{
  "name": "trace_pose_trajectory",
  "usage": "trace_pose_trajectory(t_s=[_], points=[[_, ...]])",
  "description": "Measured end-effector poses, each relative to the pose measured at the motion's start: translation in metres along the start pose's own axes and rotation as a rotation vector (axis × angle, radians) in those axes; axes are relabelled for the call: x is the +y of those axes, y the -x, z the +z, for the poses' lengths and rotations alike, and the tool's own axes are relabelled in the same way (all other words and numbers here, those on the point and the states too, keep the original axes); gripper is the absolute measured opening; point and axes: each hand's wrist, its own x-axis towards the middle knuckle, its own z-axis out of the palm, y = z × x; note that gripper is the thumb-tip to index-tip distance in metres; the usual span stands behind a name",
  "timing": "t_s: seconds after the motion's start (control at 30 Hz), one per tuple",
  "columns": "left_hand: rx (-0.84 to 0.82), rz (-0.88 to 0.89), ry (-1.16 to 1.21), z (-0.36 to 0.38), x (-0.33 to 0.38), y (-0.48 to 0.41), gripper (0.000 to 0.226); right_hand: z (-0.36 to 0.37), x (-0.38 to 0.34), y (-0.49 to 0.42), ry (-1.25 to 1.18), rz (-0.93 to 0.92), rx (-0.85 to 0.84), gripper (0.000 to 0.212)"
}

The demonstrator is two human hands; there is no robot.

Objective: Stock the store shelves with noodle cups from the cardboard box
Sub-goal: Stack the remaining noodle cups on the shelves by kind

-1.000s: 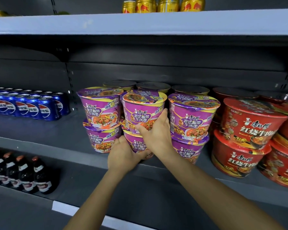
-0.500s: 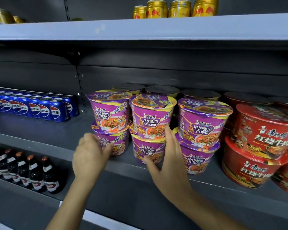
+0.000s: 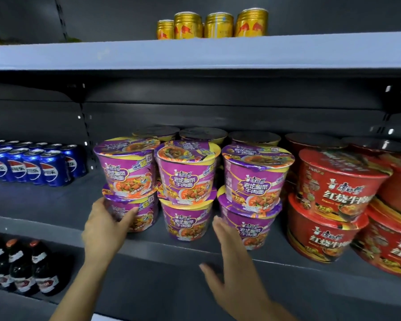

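Observation:
Purple noodle cups stand in two-high stacks on the dark middle shelf (image 3: 56, 205). My left hand (image 3: 104, 228) curls round the lower left purple cup (image 3: 144, 214), thumb on its front, under the upper left cup (image 3: 125, 167). My right hand (image 3: 232, 272) is spread with straight fingers in front of the shelf edge, its fingertips close to the lower right purple cup (image 3: 250, 228); whether they touch is unclear. The middle stack (image 3: 188, 181) stands between my hands. More cups sit behind in shadow. The cardboard box is out of view.
Red noodle bowls (image 3: 333, 200) are stacked to the right of the purple ones. Blue cola cans (image 3: 33, 165) stand at the shelf's left. Gold cans (image 3: 213, 25) sit on the upper shelf, dark bottles (image 3: 21, 267) on the lower shelf at left.
Both hands have left the middle stack. My left hand moved left onto the lower left cup. My right hand drew back and down with its fingers spread. The view has moved closer.

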Motion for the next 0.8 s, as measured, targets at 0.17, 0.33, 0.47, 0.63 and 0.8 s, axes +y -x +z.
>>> trace_pose_trajectory(t_s=[0.17,0.33,0.47,0.63,0.8], points=[[0.026,-0.027,0.046,0.017,0.003,0.020,0.067,-0.011,0.017,0.018,0.134,0.058,-0.164,0.075],[0.024,0.099,-0.079,0.030,0.011,0.064,0.070,-0.027,0.020,0.030,0.203,0.099,-0.251,0.071],[-0.004,0.167,-0.101,0.025,0.020,0.107,0.084,-0.038,0.013,0.043,0.175,0.118,-0.233,0.066],[-0.090,0.115,-0.112,0.010,0.028,0.169,0.082,-0.049,0.007,0.085,0.104,0.174,-0.305,0.063],[-0.309,0.085,-0.316,0.000,0.006,0.234,0.080,-0.051,0.002,0.147,0.061,0.267,-0.431,0.063]])
